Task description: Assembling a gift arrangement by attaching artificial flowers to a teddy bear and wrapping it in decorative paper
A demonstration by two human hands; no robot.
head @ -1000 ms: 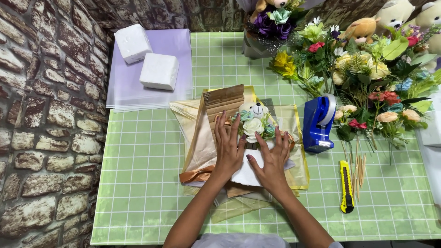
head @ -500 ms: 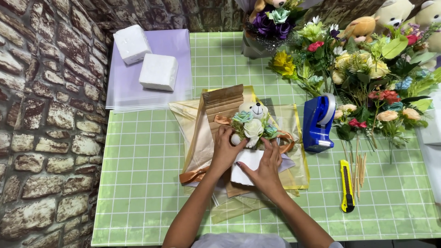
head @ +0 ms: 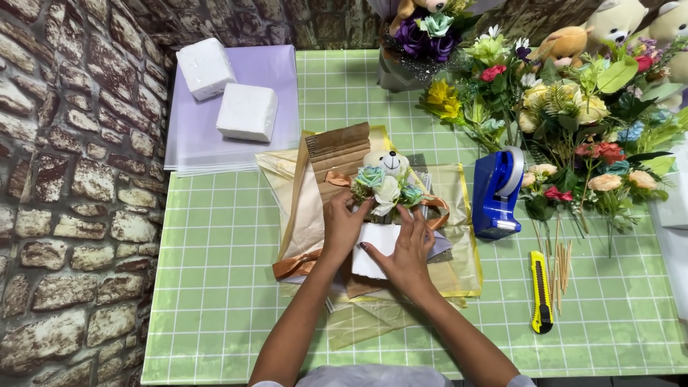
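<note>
Evidently the wrapping stage is in hand: a small bouquet [head: 387, 190], made of pale blue and white paper roses w/ a tiny white teddy on top, is held at the middle of the green checked table [head: 215, 287], on a stack of gold and brown wrapping sheets [head: 315, 208]. The left hand [head: 342, 223] is curled loosely at the bouquet's left side, fingers closed round the stems and the orange ribbon, as far as can be told. The right hand [head: 405, 251] is laid almost flat, fingers spread, on a white foam block [head: 376, 251] under the flowers, pressing but not gripping it. Toward the right edge a blue tape dispenser [head: 498, 190] and a yellow utility knife [head: 539, 290] are set near; at the far left corner two white foam cubes [head: 229, 89] rest on lilac sheets. Next move, by judgement: sheets to be drawn up round the base, w/ the bouquet kept steady and centred meanwhile.
</note>
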